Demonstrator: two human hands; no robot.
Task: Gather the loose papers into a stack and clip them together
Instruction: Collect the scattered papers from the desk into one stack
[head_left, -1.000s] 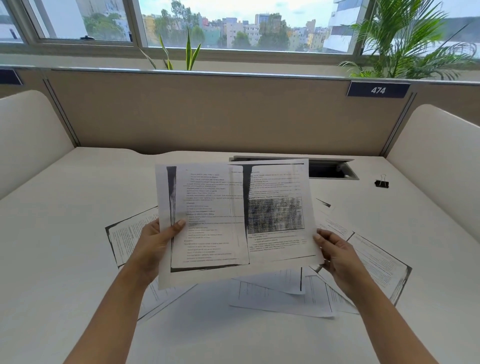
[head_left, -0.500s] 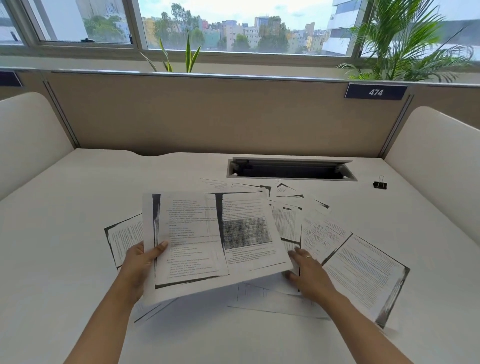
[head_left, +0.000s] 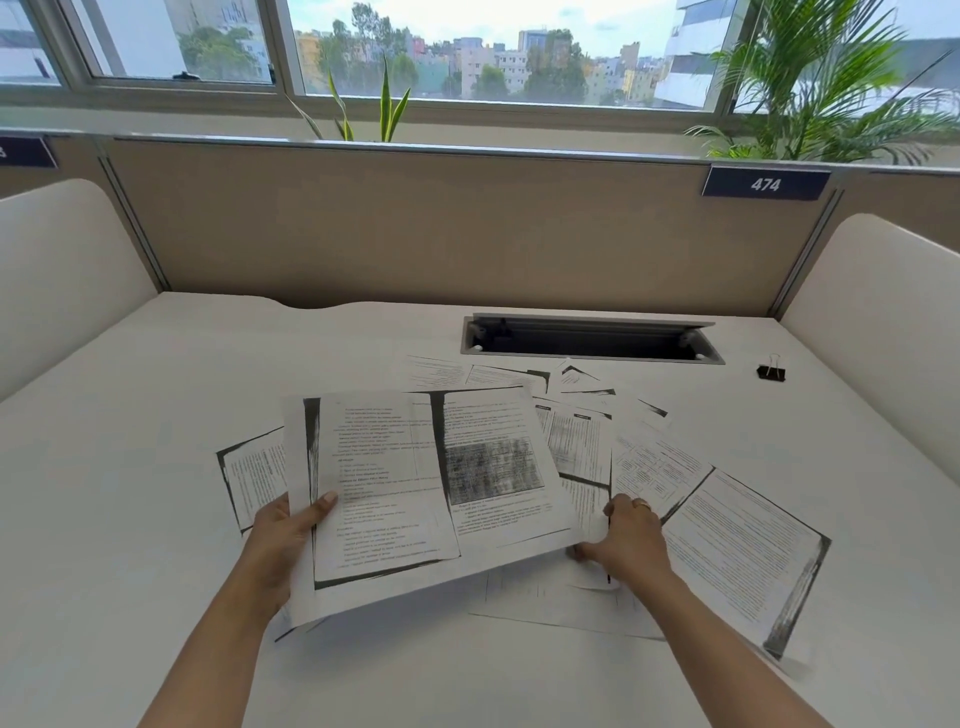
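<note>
Fingers of the left hand (head_left: 283, 540) grip the held sheets (head_left: 426, 483) at their left edge, thumb on top.

The right hand (head_left: 631, 543) rests knuckles-up on the loose papers (head_left: 727, 545) at the sheets' lower right corner; I cannot tell whether it pinches one. The sheets' long axis runs left to right, with the right end skewed away. Bare bench (head_left: 130, 467) lies to the left. The binder clip (head_left: 771, 372) sits far right, apart from the papers.

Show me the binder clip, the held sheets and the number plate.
binder clip (head_left: 771, 372), head view, on its black body.
held sheets (head_left: 415, 483), head view, on the printed middle.
number plate (head_left: 765, 183), head view, on its digits.
</note>
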